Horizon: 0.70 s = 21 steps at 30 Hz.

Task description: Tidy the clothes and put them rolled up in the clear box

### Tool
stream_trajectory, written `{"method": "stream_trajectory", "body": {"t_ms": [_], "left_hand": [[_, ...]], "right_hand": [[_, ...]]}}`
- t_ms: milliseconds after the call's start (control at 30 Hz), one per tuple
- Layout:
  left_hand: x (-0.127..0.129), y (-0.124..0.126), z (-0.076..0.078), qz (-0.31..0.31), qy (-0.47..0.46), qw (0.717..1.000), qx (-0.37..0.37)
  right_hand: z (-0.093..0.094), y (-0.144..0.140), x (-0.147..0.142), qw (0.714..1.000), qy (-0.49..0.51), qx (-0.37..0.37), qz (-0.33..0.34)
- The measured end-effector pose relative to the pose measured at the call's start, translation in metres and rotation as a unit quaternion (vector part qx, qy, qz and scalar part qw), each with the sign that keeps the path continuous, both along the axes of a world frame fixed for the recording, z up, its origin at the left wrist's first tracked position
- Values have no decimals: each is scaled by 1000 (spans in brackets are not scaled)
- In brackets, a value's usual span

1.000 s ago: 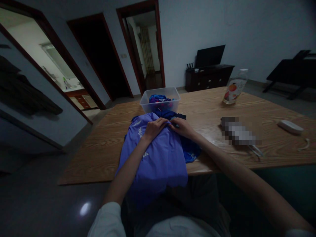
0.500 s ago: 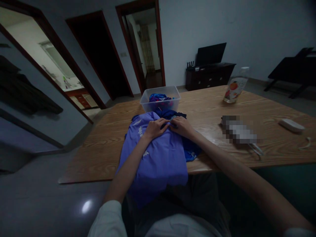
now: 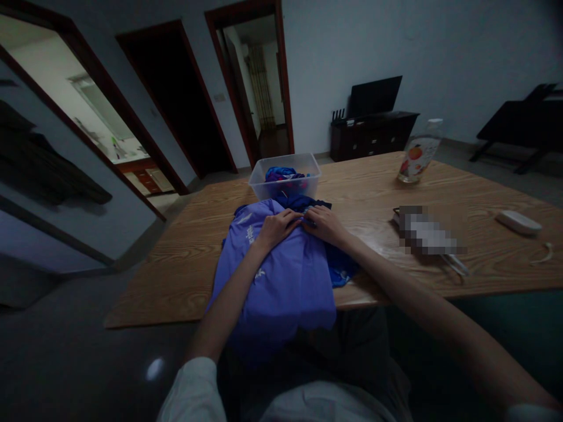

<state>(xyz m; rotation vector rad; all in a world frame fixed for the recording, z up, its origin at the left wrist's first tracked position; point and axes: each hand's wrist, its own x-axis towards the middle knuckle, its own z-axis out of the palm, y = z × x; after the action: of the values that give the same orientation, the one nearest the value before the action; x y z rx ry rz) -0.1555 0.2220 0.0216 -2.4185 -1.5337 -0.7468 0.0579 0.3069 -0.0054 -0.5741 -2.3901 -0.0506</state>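
A purple garment [image 3: 281,287] with white print lies spread over the table's front edge, its lower end hanging down toward my lap. My left hand [image 3: 278,227] pinches the cloth near its upper edge. Right beside it, my right hand [image 3: 324,224] has its fingers closed on the same purple cloth, the fingertips of both hands almost meeting. A darker blue patterned cloth [image 3: 341,272] shows from under the garment on the right. Just beyond my hands stands a clear plastic bin [image 3: 259,190] with blue and reddish cloth [image 3: 281,174] in it.
On the wooden table [image 3: 176,264] stand a clear bottle [image 3: 420,153] with fruit print at the back right and, nearer, a blurred-out pale item [image 3: 426,234]. A white case [image 3: 519,223] and a thin pale strip [image 3: 543,255] lie at the far right.
Both hands stay at the same place on the purple garment, with only tiny finger movement. The view has shifted very slightly.
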Motion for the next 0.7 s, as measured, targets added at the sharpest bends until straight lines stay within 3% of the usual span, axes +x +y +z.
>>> {"method": "stream_trajectory", "body": {"t_ms": [233, 433, 700], "left_hand": [[0, 2, -1, 13, 3, 1000, 14], [0, 1, 0, 17, 0, 999, 28], [1, -1, 1, 4, -23, 1000, 17]], "right_hand": [[-3, -1, -3, 998, 39, -40, -6], [-4, 0, -4, 993, 67, -88, 41], [-8, 6, -3, 994, 67, -73, 37]]}}
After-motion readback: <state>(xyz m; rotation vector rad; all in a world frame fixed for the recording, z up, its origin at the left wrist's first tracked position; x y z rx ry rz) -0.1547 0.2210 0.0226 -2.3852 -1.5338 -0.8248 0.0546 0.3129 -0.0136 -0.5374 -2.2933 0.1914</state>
